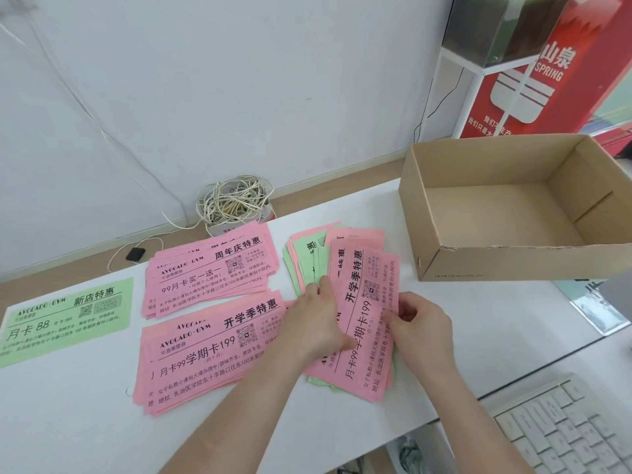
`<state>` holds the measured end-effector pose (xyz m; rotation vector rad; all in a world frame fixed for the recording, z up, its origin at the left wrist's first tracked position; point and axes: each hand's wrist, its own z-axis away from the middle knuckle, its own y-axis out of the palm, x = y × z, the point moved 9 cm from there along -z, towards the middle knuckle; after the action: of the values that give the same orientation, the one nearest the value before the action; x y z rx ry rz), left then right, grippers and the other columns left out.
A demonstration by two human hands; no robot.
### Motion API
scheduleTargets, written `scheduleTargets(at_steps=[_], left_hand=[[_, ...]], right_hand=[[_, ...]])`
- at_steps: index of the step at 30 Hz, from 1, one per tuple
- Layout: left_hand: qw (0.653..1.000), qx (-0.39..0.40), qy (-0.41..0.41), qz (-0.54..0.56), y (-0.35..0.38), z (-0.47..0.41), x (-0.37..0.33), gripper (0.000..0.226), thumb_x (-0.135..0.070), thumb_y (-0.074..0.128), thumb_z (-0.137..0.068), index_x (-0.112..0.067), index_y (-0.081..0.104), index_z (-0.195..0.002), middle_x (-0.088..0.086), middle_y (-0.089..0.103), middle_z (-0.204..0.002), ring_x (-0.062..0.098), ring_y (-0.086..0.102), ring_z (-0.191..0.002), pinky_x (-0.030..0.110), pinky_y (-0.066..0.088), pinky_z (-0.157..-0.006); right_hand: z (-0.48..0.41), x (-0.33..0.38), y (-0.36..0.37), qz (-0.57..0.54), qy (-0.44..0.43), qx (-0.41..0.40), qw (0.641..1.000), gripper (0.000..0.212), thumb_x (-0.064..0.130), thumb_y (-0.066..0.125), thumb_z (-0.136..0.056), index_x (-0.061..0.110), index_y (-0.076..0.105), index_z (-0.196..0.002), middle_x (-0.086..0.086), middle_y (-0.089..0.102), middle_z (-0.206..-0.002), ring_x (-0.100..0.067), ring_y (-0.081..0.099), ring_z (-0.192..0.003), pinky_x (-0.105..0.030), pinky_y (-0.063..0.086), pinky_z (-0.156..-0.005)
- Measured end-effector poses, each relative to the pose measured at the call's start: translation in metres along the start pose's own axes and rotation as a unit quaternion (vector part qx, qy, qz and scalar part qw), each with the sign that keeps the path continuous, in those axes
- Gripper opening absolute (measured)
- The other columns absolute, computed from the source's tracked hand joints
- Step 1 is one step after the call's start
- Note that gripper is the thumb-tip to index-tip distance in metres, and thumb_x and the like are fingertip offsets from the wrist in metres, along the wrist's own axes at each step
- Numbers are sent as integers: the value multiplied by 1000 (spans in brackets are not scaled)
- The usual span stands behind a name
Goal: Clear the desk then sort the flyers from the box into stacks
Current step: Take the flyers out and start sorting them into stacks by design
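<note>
- Centrally, the mixed pile [304, 256] of pink and green flyers lies on the desk [85, 422], just beside the cardboard box [513, 261]; the box shows a bare floor, so sorting is judged well under way.
- Left of the pile lie a far pink stack [205, 278], a near pink stack [198, 364] and one green flyer [68, 313]; the green one sits apart from both.
- Left hand [318, 319]: grip slack; fingers lie nearly straight across the pile and the thumb rests on the top pink flyer [362, 295]; it pins rather than holds.
- Right hand [424, 330]: grip closed to a pinch on the top pink flyer's right edge; fingers curl over the margin.
- Handling, as judged: the paper is thin, light and limp, and likely to slide or cling to the sheet beneath; it is best taken at a free edge or corner and peeled singly while the other hand steadies the pile; creases and double picks are the likely faults.
</note>
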<state>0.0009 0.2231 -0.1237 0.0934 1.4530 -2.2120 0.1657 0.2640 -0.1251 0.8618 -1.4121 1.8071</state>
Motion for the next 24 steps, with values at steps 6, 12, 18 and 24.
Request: scheduleTargets(at_steps=[6, 12, 18, 24], left_hand=[[999, -27, -19, 36, -2, -4, 8, 103, -50, 80, -61, -17, 23, -140, 2, 44, -121, 24, 51, -113, 39, 46, -90], [913, -80, -52, 397, -11, 11, 25, 24, -37, 64, -87, -13, 65, -86, 11, 69, -90, 33, 66, -83, 43, 55, -72], [835, -54, -93, 539, -26, 40, 51, 7, -9, 69, -85, -2, 72, -85, 19, 73, -80, 35, 71, -74, 56, 57, -71], [841, -88, -125, 519, -48, 60, 99, 18, 3, 76, -73, -8, 74, -86, 10, 75, -78, 25, 72, -69, 35, 58, -62]], right_hand=[[-2, -9, 0, -94, 43, 14, 995, 20, 4, 67, -82, 24, 71, -80, 10, 72, -76, -9, 68, -74, -32, 56, -71], [4, -8, -8, -305, 106, 58, 945, 20, -5, 64, -85, 11, 70, -95, -1, 75, -87, -4, 67, -69, -16, 47, -57], [17, 15, -3, -308, 86, 127, 939, 14, 7, 69, -84, 13, 69, -98, -7, 75, -94, -15, 65, -76, -31, 48, -62], [17, 42, -3, -193, 15, 106, 975, 5, 6, 72, -82, 8, 67, -84, -7, 74, -75, -16, 66, -63, -22, 49, -50]])
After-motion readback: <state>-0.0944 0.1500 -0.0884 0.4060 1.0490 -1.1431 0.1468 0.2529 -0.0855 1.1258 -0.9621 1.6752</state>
